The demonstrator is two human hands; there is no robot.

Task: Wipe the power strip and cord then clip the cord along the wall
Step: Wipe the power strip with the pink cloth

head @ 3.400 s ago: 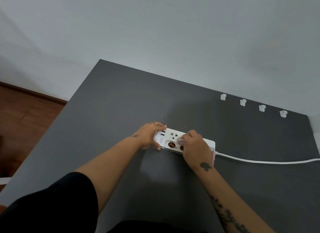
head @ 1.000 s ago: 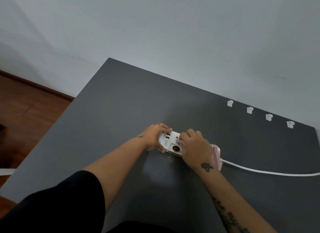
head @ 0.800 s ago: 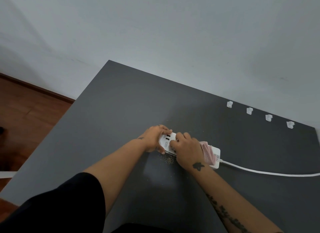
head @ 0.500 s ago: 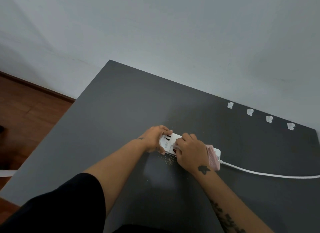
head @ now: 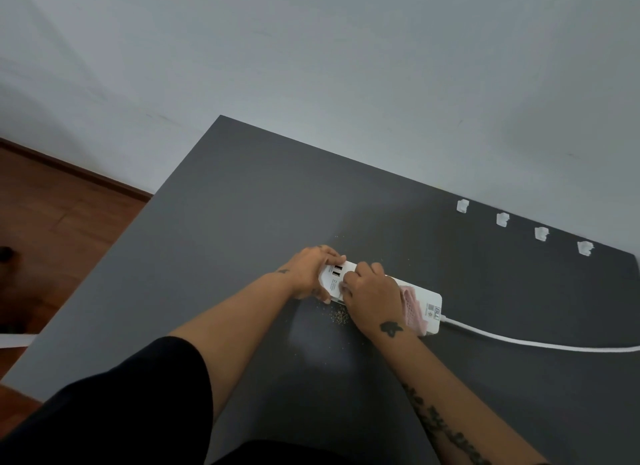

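While left hand [head: 310, 272] grips its end — power strip [head: 427, 300] | under right hand [head: 372, 296]

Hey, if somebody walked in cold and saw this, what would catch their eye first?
Probably the white power strip mid-table, gripped at its USB end by the left hand while the right hand presses a pink cloth onto it. Next, the white cord trailing off to the right, and four white clips lined up along the table's far edge by the wall. Gritty crumbs lie just in front of the strip.
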